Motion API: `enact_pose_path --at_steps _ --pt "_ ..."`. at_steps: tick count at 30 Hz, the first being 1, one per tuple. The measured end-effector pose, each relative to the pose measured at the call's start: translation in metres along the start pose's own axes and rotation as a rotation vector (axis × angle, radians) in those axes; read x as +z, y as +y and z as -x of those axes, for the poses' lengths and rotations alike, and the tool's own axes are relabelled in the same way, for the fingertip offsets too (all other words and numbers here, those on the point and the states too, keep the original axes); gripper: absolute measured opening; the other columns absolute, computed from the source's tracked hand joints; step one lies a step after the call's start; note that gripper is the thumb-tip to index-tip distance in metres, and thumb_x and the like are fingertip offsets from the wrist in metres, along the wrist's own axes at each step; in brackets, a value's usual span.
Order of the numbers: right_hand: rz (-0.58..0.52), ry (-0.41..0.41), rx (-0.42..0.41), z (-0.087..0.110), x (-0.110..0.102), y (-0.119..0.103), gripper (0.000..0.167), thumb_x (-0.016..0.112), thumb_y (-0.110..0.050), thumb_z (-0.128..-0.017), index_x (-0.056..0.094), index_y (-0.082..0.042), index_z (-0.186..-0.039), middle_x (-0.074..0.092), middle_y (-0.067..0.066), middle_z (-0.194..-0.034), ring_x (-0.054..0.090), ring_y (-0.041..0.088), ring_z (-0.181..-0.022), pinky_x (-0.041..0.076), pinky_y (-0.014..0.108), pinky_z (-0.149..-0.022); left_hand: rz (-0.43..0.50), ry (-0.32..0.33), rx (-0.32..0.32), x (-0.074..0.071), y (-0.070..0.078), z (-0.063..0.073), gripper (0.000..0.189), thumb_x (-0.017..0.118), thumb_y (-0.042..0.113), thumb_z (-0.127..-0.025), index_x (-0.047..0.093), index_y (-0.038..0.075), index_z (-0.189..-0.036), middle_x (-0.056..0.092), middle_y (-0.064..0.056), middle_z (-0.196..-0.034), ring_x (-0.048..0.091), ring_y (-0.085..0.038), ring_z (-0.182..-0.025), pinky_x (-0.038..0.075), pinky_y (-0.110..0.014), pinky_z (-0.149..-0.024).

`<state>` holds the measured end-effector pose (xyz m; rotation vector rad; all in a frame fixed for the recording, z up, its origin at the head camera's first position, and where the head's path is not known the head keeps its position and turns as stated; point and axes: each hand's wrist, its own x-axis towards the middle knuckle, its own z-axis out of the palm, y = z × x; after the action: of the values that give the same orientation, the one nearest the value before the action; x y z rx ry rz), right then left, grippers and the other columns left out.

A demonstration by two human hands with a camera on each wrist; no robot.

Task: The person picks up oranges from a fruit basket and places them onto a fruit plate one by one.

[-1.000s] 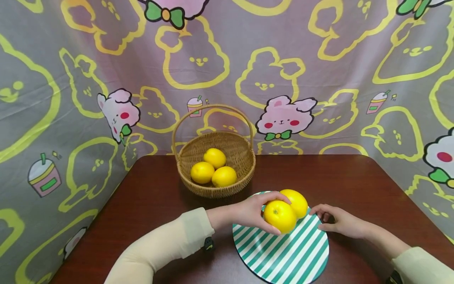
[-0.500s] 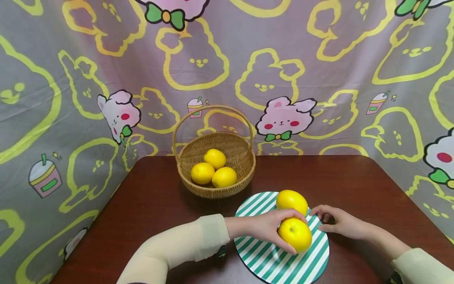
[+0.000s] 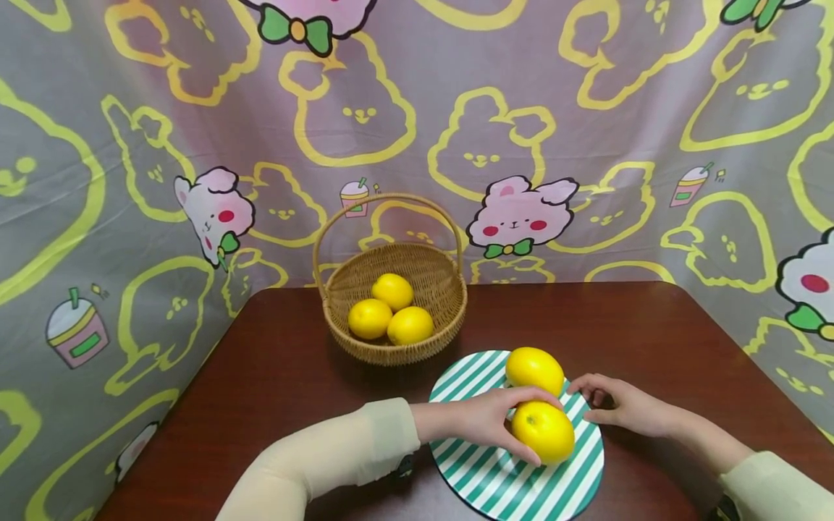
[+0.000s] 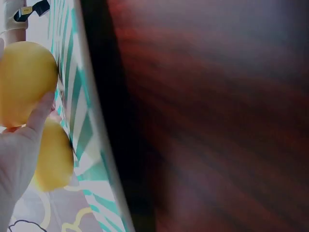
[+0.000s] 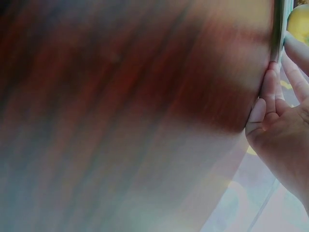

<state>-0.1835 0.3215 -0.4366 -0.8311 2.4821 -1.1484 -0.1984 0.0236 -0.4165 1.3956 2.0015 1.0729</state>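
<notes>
My left hand (image 3: 485,420) curls its fingers and thumb round a lemon (image 3: 546,433) on the near part of a round green-and-white striped board (image 3: 482,488). In the left wrist view, the held lemon (image 4: 26,79) is close against the board; whether it bears on it is hard to tell. Just behind lies a second lemon (image 3: 536,367) on the board. At the board's right edge my right hand (image 3: 628,409) rests with loosely bent fingers, thumb and index fingertips at the rim. The right wrist view shows these fingers (image 5: 270,89) beside the board's edge.
A wicker basket (image 3: 443,334) with an arched handle stands at the back, tipped toward me, holding 3 lemons (image 3: 392,291). The dark wooden table (image 3: 280,362) ends against a patterned cloth (image 3: 417,87) at the back and sides.
My left hand has carried its lemon toward me and to the right, away from the second lemon, then stopped. My right hand has stayed at the board's edge.
</notes>
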Motion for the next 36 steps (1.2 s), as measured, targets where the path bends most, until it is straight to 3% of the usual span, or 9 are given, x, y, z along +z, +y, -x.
enact_pose_path --at_steps 10,23,31,33,36 --pt "-0.007 -0.014 0.042 -0.002 -0.001 0.000 0.037 0.067 -0.011 -0.091 0.053 -0.003 -0.125 0.052 0.004 -0.098 0.049 0.014 -0.082 0.045 0.024 -0.070 -0.048 0.058 -0.014 -0.008 -0.007 0.010 0.071 0.082 0.021 -0.079 0.045 0.023 -0.140 0.047 0.009 -0.140 0.043 -0.001 -0.122 0.038 -0.024 -0.098" --pt "-0.003 -0.015 0.028 -0.002 -0.001 -0.001 0.038 0.067 -0.012 -0.092 0.053 -0.003 -0.126 0.052 0.004 -0.098 0.050 0.013 -0.083 0.045 0.024 -0.070 -0.182 0.090 0.003 -0.008 0.000 0.013 0.071 0.082 0.029 -0.079 0.048 0.023 -0.140 0.044 0.007 -0.141 0.040 -0.003 -0.123 0.038 -0.024 -0.098" --pt "-0.003 -0.013 0.005 -0.001 -0.001 -0.002 0.036 0.066 -0.013 -0.093 0.053 -0.003 -0.125 0.052 0.004 -0.098 0.049 0.014 -0.083 0.045 0.025 -0.069 -0.071 0.109 -0.032 -0.001 0.001 0.011 0.071 0.082 0.017 -0.079 0.046 0.018 -0.140 0.048 0.004 -0.138 0.048 -0.002 -0.114 0.049 -0.014 -0.075" --pt "-0.001 -0.013 0.000 -0.001 -0.001 -0.002 0.036 0.066 -0.013 -0.093 0.053 -0.003 -0.125 0.051 0.005 -0.097 0.049 0.014 -0.083 0.045 0.025 -0.069 -0.057 0.104 -0.043 0.001 0.002 0.008 0.071 0.081 0.018 -0.080 0.044 0.018 -0.141 0.048 0.005 -0.138 0.048 -0.002 -0.113 0.049 -0.014 -0.074" --pt "0.011 -0.008 -0.001 -0.001 -0.001 -0.001 0.035 0.066 -0.014 -0.093 0.053 -0.004 -0.125 0.052 0.004 -0.097 0.050 0.014 -0.082 0.045 0.025 -0.069 -0.109 0.101 -0.044 0.005 0.003 0.003 0.071 0.080 0.023 -0.081 0.043 0.019 -0.141 0.048 0.008 -0.137 0.048 0.000 -0.114 0.047 -0.013 -0.079"
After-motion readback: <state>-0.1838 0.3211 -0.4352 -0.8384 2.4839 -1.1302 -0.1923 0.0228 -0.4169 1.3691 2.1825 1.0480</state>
